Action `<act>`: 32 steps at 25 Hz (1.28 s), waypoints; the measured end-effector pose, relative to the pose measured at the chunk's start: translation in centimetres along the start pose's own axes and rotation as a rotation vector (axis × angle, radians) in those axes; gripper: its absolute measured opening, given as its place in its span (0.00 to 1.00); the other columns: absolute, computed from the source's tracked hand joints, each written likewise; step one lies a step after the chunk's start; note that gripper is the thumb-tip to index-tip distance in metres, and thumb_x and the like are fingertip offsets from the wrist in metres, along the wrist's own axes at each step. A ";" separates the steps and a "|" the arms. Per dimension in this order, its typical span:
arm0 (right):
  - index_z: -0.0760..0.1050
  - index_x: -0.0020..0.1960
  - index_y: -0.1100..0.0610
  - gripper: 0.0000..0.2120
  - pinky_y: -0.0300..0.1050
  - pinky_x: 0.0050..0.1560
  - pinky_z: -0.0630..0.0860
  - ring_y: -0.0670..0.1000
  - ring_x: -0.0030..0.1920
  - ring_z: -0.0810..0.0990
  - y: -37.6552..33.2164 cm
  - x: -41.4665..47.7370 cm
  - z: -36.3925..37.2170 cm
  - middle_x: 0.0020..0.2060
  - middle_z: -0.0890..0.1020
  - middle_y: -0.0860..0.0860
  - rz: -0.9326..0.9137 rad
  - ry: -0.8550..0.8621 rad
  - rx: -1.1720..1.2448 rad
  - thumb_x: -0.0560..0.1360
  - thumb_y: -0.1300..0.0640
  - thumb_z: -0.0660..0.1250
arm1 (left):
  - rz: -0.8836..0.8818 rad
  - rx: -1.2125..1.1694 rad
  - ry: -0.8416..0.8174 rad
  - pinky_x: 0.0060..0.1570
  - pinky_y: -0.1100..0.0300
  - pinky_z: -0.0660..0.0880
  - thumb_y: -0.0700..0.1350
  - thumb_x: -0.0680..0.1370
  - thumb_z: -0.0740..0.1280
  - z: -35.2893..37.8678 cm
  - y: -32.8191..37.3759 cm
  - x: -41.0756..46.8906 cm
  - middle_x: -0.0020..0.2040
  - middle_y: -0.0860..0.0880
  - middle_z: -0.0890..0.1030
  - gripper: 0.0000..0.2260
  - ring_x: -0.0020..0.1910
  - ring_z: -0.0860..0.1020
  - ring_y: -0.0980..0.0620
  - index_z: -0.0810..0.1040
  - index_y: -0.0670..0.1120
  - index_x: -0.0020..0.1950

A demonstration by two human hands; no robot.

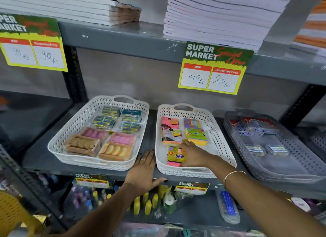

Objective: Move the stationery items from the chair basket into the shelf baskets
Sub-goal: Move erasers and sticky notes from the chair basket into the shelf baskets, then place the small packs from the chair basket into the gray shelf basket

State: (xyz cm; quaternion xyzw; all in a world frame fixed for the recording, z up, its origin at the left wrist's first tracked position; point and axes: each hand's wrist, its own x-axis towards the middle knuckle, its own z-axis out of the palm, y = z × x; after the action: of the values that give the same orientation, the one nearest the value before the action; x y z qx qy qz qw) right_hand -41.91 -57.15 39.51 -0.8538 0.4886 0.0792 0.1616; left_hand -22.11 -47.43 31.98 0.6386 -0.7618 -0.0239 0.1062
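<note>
Two white lattice baskets stand side by side on the grey shelf (35, 159). The left basket (70, 130) holds eraser packs and boxes of shaped erasers. The middle basket (217, 130) holds several sticky-note packs. My right hand (192, 153) reaches into the middle basket, fingers resting on a yellow and pink sticky-note pack (174, 156) at its front; whether it grips the pack is unclear. My left hand (142, 171) lies flat and open on the shelf edge between the two baskets. The chair basket is not visible.
A grey lattice basket (291, 166) with glue-stick boxes sits at the right. Price signs (213, 69) hang from the upper shelf, which carries stacked notebooks (217, 17). A yellow chair (12, 212) shows at the lower left. Bottles and pens fill the lower shelf.
</note>
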 end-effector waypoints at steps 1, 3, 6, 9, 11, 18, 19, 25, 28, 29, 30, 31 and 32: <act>0.56 0.73 0.58 0.40 0.49 0.73 0.58 0.56 0.75 0.53 0.0 0.1 0.0 0.74 0.57 0.57 -0.002 -0.009 0.005 0.68 0.50 0.73 | -0.003 -0.004 -0.007 0.61 0.46 0.67 0.73 0.72 0.40 0.0 0.0 0.0 0.63 0.39 0.75 0.46 0.62 0.73 0.41 0.72 0.37 0.66; 0.57 0.72 0.57 0.39 0.48 0.71 0.59 0.56 0.73 0.56 0.0 0.3 0.0 0.72 0.60 0.58 -0.010 -0.020 0.014 0.68 0.50 0.73 | -0.026 0.003 -0.029 0.59 0.45 0.69 0.73 0.73 0.40 -0.1 0.1 0.1 0.62 0.40 0.76 0.45 0.61 0.74 0.41 0.73 0.37 0.64; 0.59 0.72 0.57 0.38 0.46 0.69 0.63 0.56 0.69 0.61 -0.1 0.5 0.1 0.66 0.64 0.58 -0.033 -0.028 0.023 0.68 0.52 0.73 | -0.032 0.017 -0.059 0.57 0.44 0.71 0.72 0.74 0.41 -0.1 0.0 -0.1 0.60 0.40 0.78 0.43 0.59 0.76 0.42 0.75 0.38 0.63; 0.59 0.72 0.57 0.36 0.46 0.67 0.62 0.57 0.67 0.62 -0.2 0.6 0.1 0.64 0.66 0.59 -0.049 -0.038 0.015 0.69 0.53 0.72 | -0.018 0.021 -0.059 0.56 0.45 0.72 0.71 0.74 0.41 0.0 0.1 -0.1 0.59 0.41 0.78 0.43 0.58 0.76 0.43 0.76 0.38 0.62; 0.60 0.71 0.57 0.35 0.46 0.67 0.63 0.57 0.67 0.62 -0.3 0.6 0.1 0.63 0.66 0.59 -0.055 -0.032 0.005 0.69 0.53 0.72 | -0.022 0.023 -0.045 0.57 0.45 0.71 0.71 0.74 0.41 -0.1 0.2 -0.2 0.59 0.41 0.78 0.43 0.58 0.76 0.43 0.76 0.38 0.62; 0.59 0.72 0.56 0.35 0.48 0.67 0.64 0.57 0.66 0.63 -0.4 0.6 0.2 0.63 0.66 0.59 -0.059 -0.033 -0.014 0.69 0.54 0.71 | 0.024 0.047 0.080 0.70 0.51 0.48 0.76 0.63 0.29 0.0 0.3 -0.1 0.74 0.43 0.61 0.54 0.73 0.57 0.46 0.57 0.41 0.75; 0.59 0.72 0.56 0.35 0.48 0.68 0.64 0.57 0.66 0.63 -0.3 0.6 0.2 0.63 0.66 0.59 -0.053 -0.038 -0.011 0.70 0.54 0.71 | 0.025 0.057 0.078 0.70 0.52 0.47 0.76 0.62 0.28 0.0 0.3 -0.1 0.75 0.44 0.60 0.55 0.73 0.55 0.46 0.55 0.42 0.75; 0.57 0.73 0.53 0.40 0.53 0.71 0.62 0.57 0.73 0.57 -0.9 0.1 -1.0 0.71 0.61 0.56 -0.037 0.024 0.050 0.68 0.44 0.71 | 0.021 0.052 0.042 0.70 0.53 0.46 0.76 0.66 0.37 -0.2 0.3 -0.3 0.75 0.44 0.58 0.50 0.73 0.54 0.47 0.54 0.42 0.75; 0.65 0.68 0.52 0.31 0.52 0.66 0.68 0.54 0.69 0.66 -3.3 0.0 -3.2 0.68 0.67 0.54 -0.135 0.292 0.095 0.70 0.42 0.68 | 0.069 -0.011 0.102 0.69 0.53 0.55 0.68 0.72 0.46 -0.6 0.0 -1.9 0.71 0.41 0.65 0.41 0.70 0.63 0.44 0.62 0.39 0.72; 0.68 0.65 0.52 0.26 0.50 0.62 0.71 0.53 0.65 0.70 -4.8 0.2 -3.9 0.64 0.71 0.53 -0.196 0.389 0.118 0.71 0.43 0.67 | 0.114 -0.005 0.134 0.67 0.52 0.59 0.66 0.73 0.49 -0.6 -0.3 -3.3 0.69 0.41 0.69 0.37 0.67 0.67 0.43 0.67 0.39 0.70; 0.71 0.62 0.53 0.23 0.49 0.58 0.73 0.53 0.60 0.73 -6.5 0.2 -4.7 0.60 0.73 0.53 -0.258 0.476 0.151 0.71 0.44 0.68 | 0.168 0.016 0.152 0.66 0.52 0.61 0.64 0.74 0.52 -0.4 -0.7 -4.7 0.67 0.40 0.72 0.34 0.66 0.69 0.43 0.70 0.39 0.67; 0.72 0.59 0.54 0.20 0.50 0.54 0.74 0.53 0.56 0.75 -8.4 0.4 -5.1 0.56 0.74 0.54 -0.329 0.547 0.181 0.71 0.46 0.68 | 0.205 0.043 0.150 0.66 0.51 0.60 0.62 0.75 0.54 0.0 -1.3 -6.4 0.67 0.40 0.72 0.31 0.66 0.68 0.43 0.70 0.39 0.66; 0.73 0.58 0.56 0.19 0.50 0.51 0.75 0.54 0.53 0.75 -10.5 0.5 -5.5 0.53 0.75 0.54 -0.402 0.600 0.199 0.71 0.46 0.68 | 0.211 0.062 0.136 0.66 0.50 0.58 0.61 0.75 0.56 0.4 -2.1 -8.3 0.68 0.40 0.70 0.30 0.68 0.65 0.43 0.69 0.40 0.67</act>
State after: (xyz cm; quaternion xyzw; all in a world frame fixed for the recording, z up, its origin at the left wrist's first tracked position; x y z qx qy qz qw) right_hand -32.78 -54.57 46.56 -0.8980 0.3421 -0.2559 0.1056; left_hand -18.84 -39.75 30.13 0.5579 -0.8163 0.0542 0.1399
